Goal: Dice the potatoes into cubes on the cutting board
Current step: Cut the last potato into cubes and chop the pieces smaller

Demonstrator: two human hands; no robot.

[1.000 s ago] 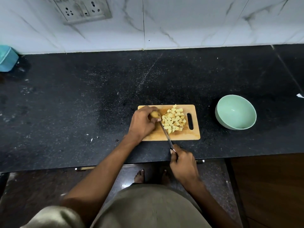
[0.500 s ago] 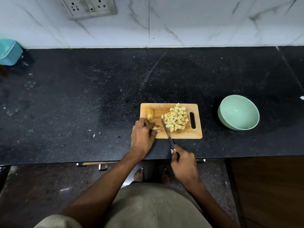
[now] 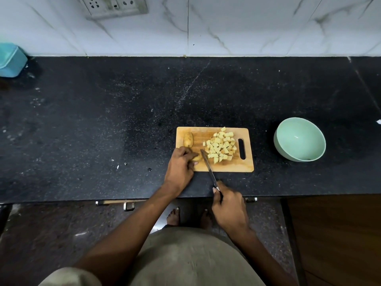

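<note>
Left hand (image 3: 179, 166): I pin potato piece (image 3: 197, 157) on cutting board (image 3: 226, 167).
Right hand (image 3: 228, 205): grips knife (image 3: 208, 167).
Next: I think cut downward beside fingers.

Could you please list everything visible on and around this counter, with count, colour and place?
cutting board: one, light wood, counter centre-right
potato cubes: one pile, pale yellow, right half of board
potato half: one, tan skin, board's far-left corner
potato piece: one, tan, under left fingers
knife: one, steel blade, on board beside the piece
bowl: one, mint green, right of board
container: one, blue, far left
socket panel: one, grey, on wall
left hand: holds potato piece
right hand: grips knife handle
</note>
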